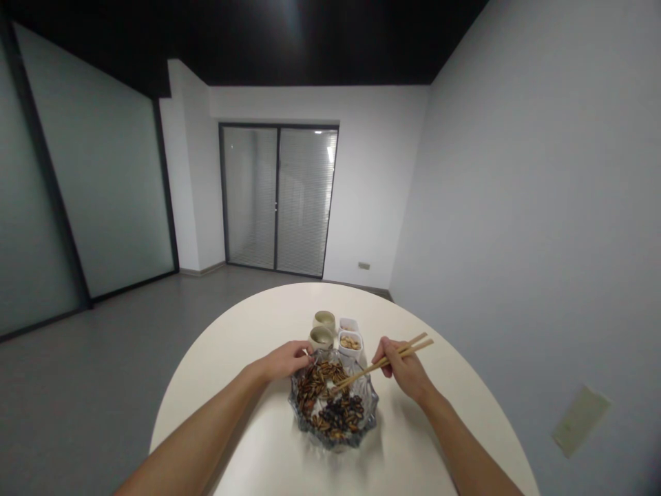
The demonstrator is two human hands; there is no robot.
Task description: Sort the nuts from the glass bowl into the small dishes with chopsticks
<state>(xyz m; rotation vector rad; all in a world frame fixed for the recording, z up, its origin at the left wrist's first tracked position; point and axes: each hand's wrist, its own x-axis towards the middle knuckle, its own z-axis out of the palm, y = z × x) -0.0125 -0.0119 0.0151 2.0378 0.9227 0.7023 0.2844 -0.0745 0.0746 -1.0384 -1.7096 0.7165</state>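
Note:
A ribbed glass bowl (333, 441) sits on the round white table (248, 406), heaped with dark striped seeds (315, 386). My left hand (284, 362) lies at the bowl's far left rim, its fingers curled onto the glass. My right hand (405, 368) grips a pair of wooden chopsticks (382, 365), whose tips reach down among the seeds. Beyond the bowl stand two small ceramic cups (323, 329), a white container of pale nuts (350, 342) and a small white dish (348, 324). The cups' contents are hard to make out.
The round table's edge curves around the bowl, with white tabletop on both sides. Grey floor (103, 372) surrounds it. A glass door with blinds (279, 200) stands ahead, a frosted glass partition (98, 165) at left, and a pale wall with a plate (581, 420) at right.

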